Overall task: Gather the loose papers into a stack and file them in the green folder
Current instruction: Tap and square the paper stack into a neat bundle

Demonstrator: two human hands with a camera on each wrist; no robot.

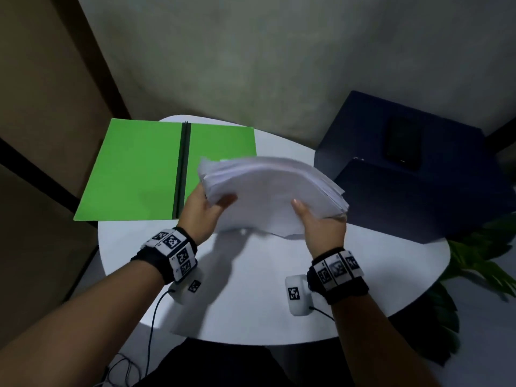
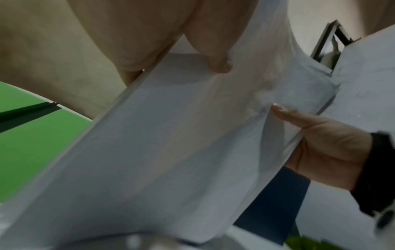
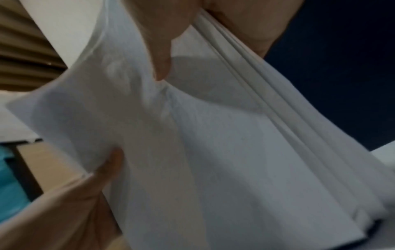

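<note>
Head view: we hold the paper stack (image 1: pixel 268 191) above the white table (image 1: pixel 251 289) — bare tabletop lies below it. Our left hand (image 1: pixel 205 210) and right hand (image 1: pixel 321 227) grip opposite ends, thumbs on top; its long axis runs left–right, bowed upward. Open green folder (image 1: pixel 134 169) lies left; dark box (image 1: pixel 418 174) stands right.

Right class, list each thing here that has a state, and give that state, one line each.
green folder: open, flat on the table.
paper stack: gathered, lifted, bowed, edges uneven.
left hand: grips the stack's left edge.
right hand: grips its right edge.
phone: screen dark, lying on the dark box.
</note>
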